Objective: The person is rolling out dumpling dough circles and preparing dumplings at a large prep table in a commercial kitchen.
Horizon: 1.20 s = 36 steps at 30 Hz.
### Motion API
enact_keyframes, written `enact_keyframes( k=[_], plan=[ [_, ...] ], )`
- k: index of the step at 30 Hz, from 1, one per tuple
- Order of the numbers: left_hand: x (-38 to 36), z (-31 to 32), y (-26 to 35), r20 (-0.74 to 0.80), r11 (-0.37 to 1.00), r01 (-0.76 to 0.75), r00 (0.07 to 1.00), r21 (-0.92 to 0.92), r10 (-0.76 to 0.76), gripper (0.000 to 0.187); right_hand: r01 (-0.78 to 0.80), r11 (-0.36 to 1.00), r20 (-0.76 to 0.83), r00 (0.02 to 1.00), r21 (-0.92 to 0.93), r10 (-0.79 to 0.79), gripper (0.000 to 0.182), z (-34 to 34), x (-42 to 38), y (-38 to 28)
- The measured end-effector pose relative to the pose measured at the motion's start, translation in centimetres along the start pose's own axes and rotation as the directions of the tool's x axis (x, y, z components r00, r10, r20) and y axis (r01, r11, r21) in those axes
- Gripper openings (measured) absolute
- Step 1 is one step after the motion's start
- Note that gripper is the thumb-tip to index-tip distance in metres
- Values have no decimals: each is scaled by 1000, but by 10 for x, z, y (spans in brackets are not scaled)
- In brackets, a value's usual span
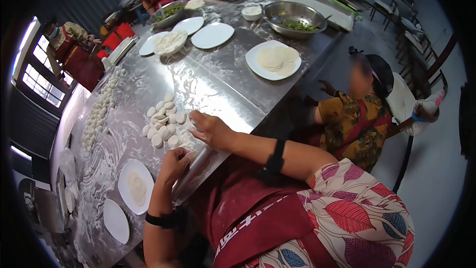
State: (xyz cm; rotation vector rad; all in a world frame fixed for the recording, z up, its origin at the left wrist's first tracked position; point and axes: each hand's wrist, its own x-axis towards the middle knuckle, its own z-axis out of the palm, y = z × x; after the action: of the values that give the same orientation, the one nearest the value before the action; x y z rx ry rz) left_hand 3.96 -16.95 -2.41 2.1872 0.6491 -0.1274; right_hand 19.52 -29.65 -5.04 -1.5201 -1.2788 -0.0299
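The left hand (173,165) is at the near edge of a shiny, flour-dusted steel table (235,92), its fingers bent and drawn together on a small, pale, flat piece of dough (190,156) that shows beside the fingertips. The right hand (214,131) is just above and to the right of it, with bent, floury fingers low over the tabletop; whether they have hold of anything I cannot tell. A heap of small, thick, off-white dough discs (164,125) lies just beside the right fingertips, some discs overlapping.

Left of the left hand are 2 white oval plates: 1 plate with thin dough rounds (136,187) on it, and 1 bare-topped plate (116,222). Farther left, a long band of small pale dough pieces (101,111) runs along the table. Toward the far side are a white plate (257,71) bearing overlapping flat wrappers (272,58) and a round stainless-steel bowl (298,8) with green filling (297,25). At the right, 1 person in a brown-and-yellow patterned top (359,134) is beside the table.
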Motion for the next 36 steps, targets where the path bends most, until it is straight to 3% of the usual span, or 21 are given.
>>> enact_keyframes(
  k=[3,6,11,29,36],
  plan=[
    [-6,0,-12,-54,1000,-23,998,1,23,14,-7,999,-8,1000,35,8,36,-20,-28,-18],
    [-16,2,-12,-15,983,30,999,-183,-33,14,-25,998,-3,1000,50,25,37,-18,-27,-16],
    [1,0,-15,-80,999,-38,996,22,40,16,24,999,-38,999,29,-23,35,14,14,10],
    [0,5,-10,-46,996,-23,999,91,27,17,13,997,-90,996,70,-7,33,-7,-30,-6],
    [-7,11,4,-38,997,14,999,73,-11,15,95,995,-176,980,6,-92,37,-7,-39,-7]
  ],
)
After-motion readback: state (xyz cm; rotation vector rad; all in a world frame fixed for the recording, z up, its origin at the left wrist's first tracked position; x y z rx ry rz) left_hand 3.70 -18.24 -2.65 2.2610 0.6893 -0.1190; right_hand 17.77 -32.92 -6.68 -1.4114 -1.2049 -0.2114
